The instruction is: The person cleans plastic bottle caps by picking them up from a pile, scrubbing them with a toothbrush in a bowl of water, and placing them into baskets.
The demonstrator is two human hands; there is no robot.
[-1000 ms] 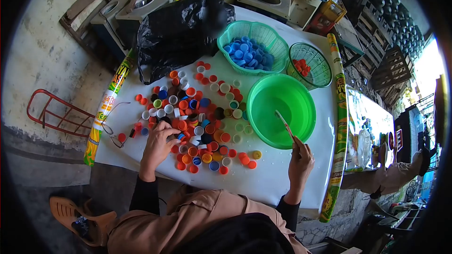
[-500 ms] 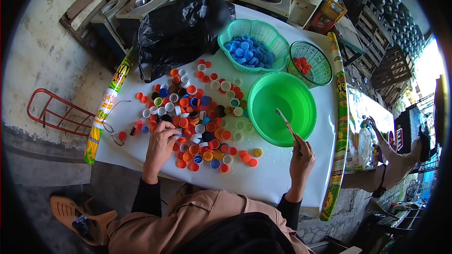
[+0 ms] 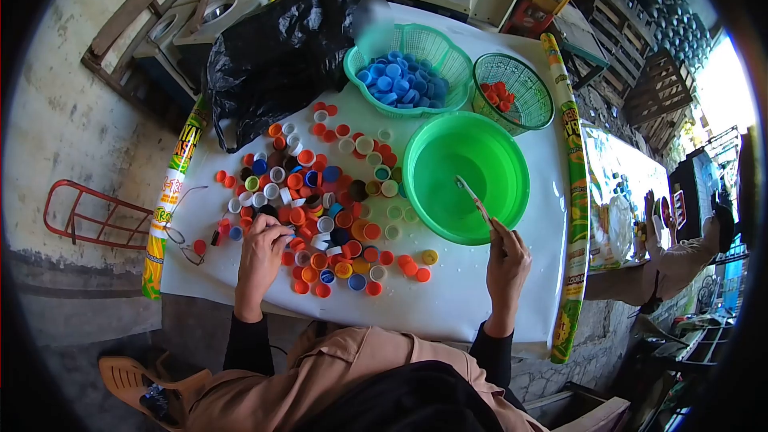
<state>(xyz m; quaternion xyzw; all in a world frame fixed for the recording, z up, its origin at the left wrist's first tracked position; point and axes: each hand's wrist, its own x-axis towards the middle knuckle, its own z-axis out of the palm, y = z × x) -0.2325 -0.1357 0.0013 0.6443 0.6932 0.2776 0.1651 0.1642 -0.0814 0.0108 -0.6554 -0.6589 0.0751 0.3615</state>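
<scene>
My left hand [image 3: 262, 256] is at the near left edge of a spread of bottle caps [image 3: 340, 236], its fingers closed on a small blue cap that shows only in part. My right hand [image 3: 509, 266] is closed round a thin stick-like tool [image 3: 474, 202], whose far end reaches over the green basin [image 3: 432, 192]. Red, orange, white, blue and yellow caps lie loose on the white table. Blue caps [image 3: 400, 80] fill a light green basket [image 3: 460, 64] behind the basin. Red caps [image 3: 498, 96] sit in a smaller dark green basket [image 3: 544, 100].
A black plastic bag [image 3: 276, 56] lies at the back left. Eyeglasses [image 3: 182, 232] rest on the left side. Patterned rolls [image 3: 170, 200] line the table's sides. Another person's arm and hand [image 3: 654, 244] show at the far right, beside a second table.
The view has shifted, so the table and baskets appear farther left. Both hands keep nearly the same places, left at the caps and right with the tool at the basin.
</scene>
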